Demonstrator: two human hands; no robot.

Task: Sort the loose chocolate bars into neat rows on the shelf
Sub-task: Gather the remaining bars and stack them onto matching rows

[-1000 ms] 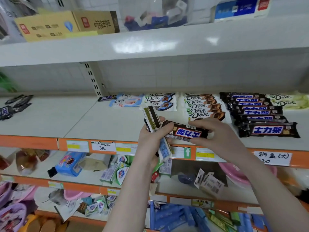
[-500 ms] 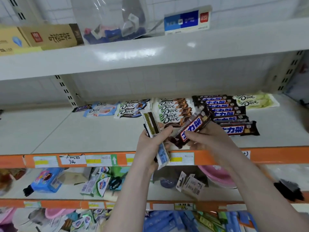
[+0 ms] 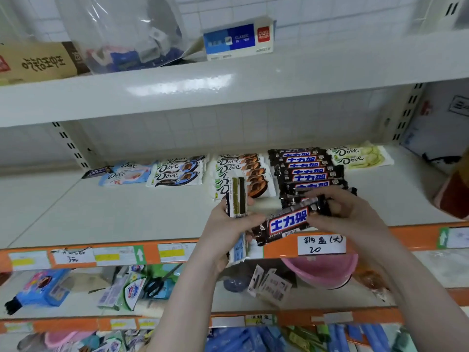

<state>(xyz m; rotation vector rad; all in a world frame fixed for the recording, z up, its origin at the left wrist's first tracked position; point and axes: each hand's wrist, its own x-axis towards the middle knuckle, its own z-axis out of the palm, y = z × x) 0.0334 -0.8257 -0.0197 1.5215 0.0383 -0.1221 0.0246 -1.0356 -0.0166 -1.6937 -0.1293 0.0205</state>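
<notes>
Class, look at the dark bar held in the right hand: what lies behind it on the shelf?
Behind the dark bar runs a row of matching dark bars. The right hand and the bar cover the row's nearest end.

I am holding a bar (image 3: 286, 223) in my right hand (image 3: 347, 212), just before the front end of the Snickers row (image 3: 308, 171) that is lying on the shelf (image 3: 101, 214). My left hand (image 3: 228, 232) is gripping a stack of bars (image 3: 238, 199) upright, left of that bar (the two are nearly touching). Behind them, three Dove rows (image 3: 177, 171) are lying left of the Snickers row, and another Dove pile (image 3: 357, 156) is sitting right of it.
</notes>
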